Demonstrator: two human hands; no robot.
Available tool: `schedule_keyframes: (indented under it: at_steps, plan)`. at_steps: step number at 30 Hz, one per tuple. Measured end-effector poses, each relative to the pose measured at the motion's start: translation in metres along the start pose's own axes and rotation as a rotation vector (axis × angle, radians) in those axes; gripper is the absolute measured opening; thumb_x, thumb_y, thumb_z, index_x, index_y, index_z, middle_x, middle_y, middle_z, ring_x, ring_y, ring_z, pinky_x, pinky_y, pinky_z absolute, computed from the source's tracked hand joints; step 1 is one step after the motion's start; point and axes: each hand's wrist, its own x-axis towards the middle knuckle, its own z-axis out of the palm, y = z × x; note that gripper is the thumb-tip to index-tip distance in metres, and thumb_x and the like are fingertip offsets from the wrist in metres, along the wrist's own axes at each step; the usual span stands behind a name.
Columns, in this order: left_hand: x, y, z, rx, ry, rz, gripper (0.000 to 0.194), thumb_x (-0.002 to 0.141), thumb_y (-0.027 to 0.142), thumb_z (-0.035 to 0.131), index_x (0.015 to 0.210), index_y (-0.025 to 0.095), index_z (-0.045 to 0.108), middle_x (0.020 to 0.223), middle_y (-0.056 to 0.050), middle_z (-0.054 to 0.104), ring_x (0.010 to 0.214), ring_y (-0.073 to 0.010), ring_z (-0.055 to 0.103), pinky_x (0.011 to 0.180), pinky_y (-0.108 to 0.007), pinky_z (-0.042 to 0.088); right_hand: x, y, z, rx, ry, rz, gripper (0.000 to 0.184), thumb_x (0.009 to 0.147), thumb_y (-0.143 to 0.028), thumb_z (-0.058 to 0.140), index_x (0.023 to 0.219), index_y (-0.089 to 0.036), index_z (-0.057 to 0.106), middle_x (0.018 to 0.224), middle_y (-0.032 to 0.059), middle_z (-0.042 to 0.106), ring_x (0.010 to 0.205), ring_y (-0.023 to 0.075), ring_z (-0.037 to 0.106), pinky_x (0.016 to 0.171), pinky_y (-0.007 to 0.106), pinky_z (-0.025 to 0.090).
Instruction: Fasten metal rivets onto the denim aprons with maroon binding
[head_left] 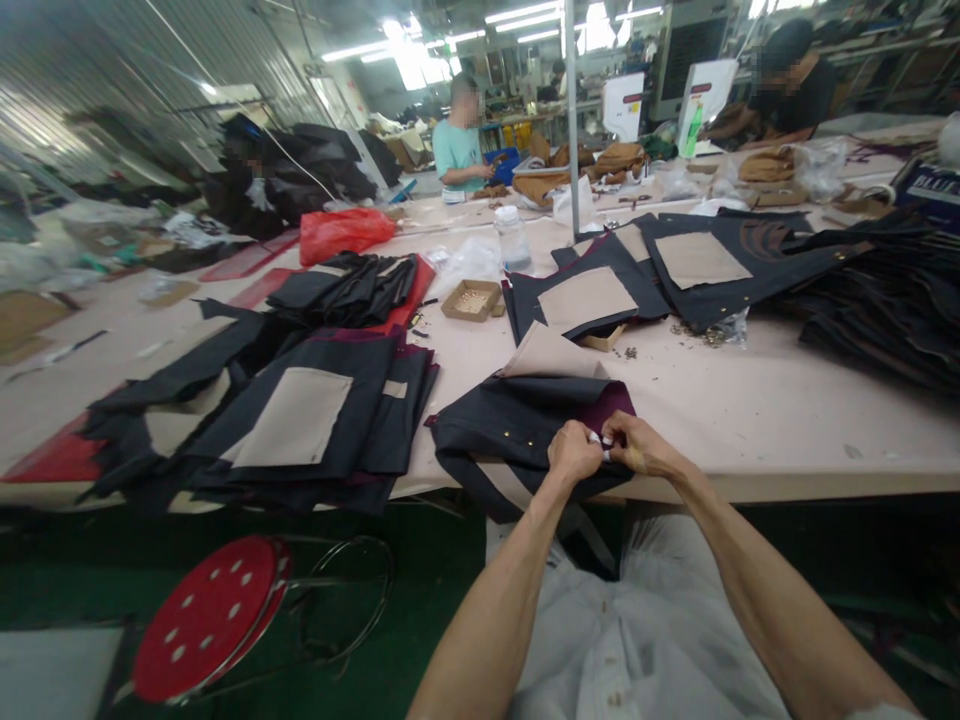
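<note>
A dark fabric piece (pixel 487 425) with a maroon underside and a beige patch lies bunched at the table's front edge, partly hanging over it. Small brass-coloured studs show on its dark face. My left hand (pixel 576 452) is closed on the fabric near its right end. Close beside it, my right hand (pixel 639 444) pinches the folded edge by the maroon side (pixel 600 405). White wrappings show around some fingertips. Whether a small part sits between the fingers is too small to tell.
Stacked dark panels (pixel 367 400) lie left; more panels (pixel 701 265) lie at the back right. A small cardboard box (pixel 470 300) holds tiny pieces. Loose metal bits (pixel 705 333) are scattered rightward. A red stool (pixel 210 620) stands lower left. A pole (pixel 572 120) rises behind; co-workers sit beyond.
</note>
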Motion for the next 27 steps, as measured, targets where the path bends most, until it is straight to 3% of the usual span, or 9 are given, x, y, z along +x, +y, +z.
schedule_keyframes:
  at_steps: [3,6,8,14,18,21,27]
  plan:
    - [0.001,-0.001,0.0,-0.009,-0.024,-0.007,0.009,0.072,0.023,0.069,0.077,0.022,0.076,0.079,-0.01,0.073,0.081,-0.025,0.068,0.074,-0.03,0.047,0.002,-0.001,-0.005,0.0,-0.042,-0.008,0.021,0.062,-0.009,0.063,0.08,-0.02,0.066,0.083,0.0014,0.063,0.071,0.0164,0.056,0.066,0.028,0.044]
    - [0.002,-0.002,-0.002,0.01,-0.063,-0.012,0.014,0.075,0.025,0.066,0.083,0.023,0.078,0.084,-0.01,0.075,0.085,-0.025,0.069,0.074,-0.029,0.047,0.0,0.0,-0.015,0.196,-0.144,-0.031,0.008,0.069,-0.019,0.069,0.076,-0.019,0.066,0.09,0.0043,0.066,0.079,0.0186,0.059,0.071,0.029,0.047]
    - [0.003,-0.003,-0.003,0.041,-0.08,-0.013,0.016,0.078,0.027,0.063,0.086,0.024,0.078,0.088,-0.009,0.076,0.088,-0.0245,0.07,0.075,-0.029,0.048,-0.004,0.0,-0.021,0.316,-0.159,-0.03,0.012,0.072,-0.027,0.073,0.071,-0.018,0.065,0.097,0.0068,0.066,0.086,0.0208,0.06,0.075,0.031,0.049]
    - [0.004,-0.006,-0.002,0.072,-0.056,0.012,0.019,0.08,0.032,0.065,0.092,0.025,0.077,0.095,-0.008,0.076,0.09,-0.0225,0.07,0.076,-0.028,0.048,-0.023,-0.008,-0.026,0.467,-0.085,0.155,0.016,0.075,-0.031,0.067,0.081,-0.017,0.071,0.099,0.0084,0.07,0.084,0.0218,0.063,0.072,0.032,0.053]
    - [0.007,-0.01,0.001,0.035,-0.044,0.027,0.019,0.075,0.032,0.071,0.091,0.024,0.077,0.094,-0.006,0.076,0.087,-0.0217,0.069,0.074,-0.028,0.048,-0.03,-0.007,-0.017,0.37,0.054,0.282,0.023,0.078,-0.038,0.065,0.076,-0.016,0.071,0.081,0.007,0.071,0.076,0.0206,0.063,0.068,0.03,0.052]
    - [0.011,-0.012,-0.001,-0.029,-0.063,0.033,0.017,0.072,0.029,0.074,0.087,0.022,0.077,0.088,-0.006,0.076,0.08,-0.02,0.068,0.069,-0.027,0.047,-0.03,0.001,-0.006,0.229,0.123,0.256,0.02,0.07,-0.035,0.075,0.075,-0.017,0.068,0.074,0.0033,0.069,0.066,0.0169,0.06,0.062,0.027,0.048]
    - [0.016,-0.011,-0.009,-0.2,-0.114,-0.013,0.017,0.064,0.021,0.081,0.079,0.015,0.077,0.072,-0.005,0.073,0.068,-0.0161,0.065,0.063,-0.023,0.048,-0.028,0.017,0.006,0.289,0.178,0.216,0.019,0.068,-0.027,0.075,0.082,-0.017,0.067,0.075,0.0017,0.069,0.065,0.015,0.059,0.059,0.025,0.043]
